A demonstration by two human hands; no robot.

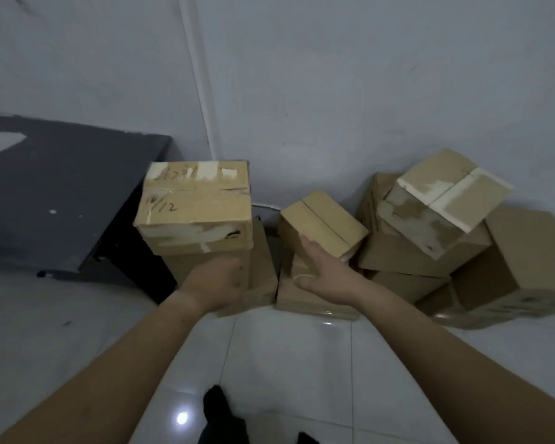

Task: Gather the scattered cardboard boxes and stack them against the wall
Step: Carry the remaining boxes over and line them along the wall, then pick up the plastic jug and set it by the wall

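Nearest, below both wrists, two dark-socked feet (pixel 220 411) stand on the glossy white tiled floor (pixel 285 363). Two bare forearms reach forward from there.

The left hand (pixel 218 280) presses against the lower front of a tall box (pixel 202 267). Its back faces the camera and its fingers are hidden, so I cannot tell whether it grips or only pushes. The right hand (pixel 321 270) is spread, thumb out. Its straight fingers lie flat on the near side of a small box (pixel 324 219), holding nothing.

Directly above the left hand, a handwritten box (pixel 194 203) sits on the tall box and overhangs it toward the camera. A low shove there could likely tip it forward. The small box sits tilted on the boxes under the right hand, so an open-palmed push may slide it off rather than square it.

Right of the right hand, a heap (pixel 462 267) leans every way. Its top taped box (pixel 442 200) is canted and seems the likeliest to slip if a neighbour is bumped.

Left of the left hand stands one dark surface (pixel 61 187). Beyond both hands is the wall (pixel 334 91), which the boxes already sit beside.

Count: two hands, two feet, one dark surface, and at least ten cardboard boxes. About three are by the left hand, three at the right hand, and the rest are in the heap. Overlaps hide the exact number.
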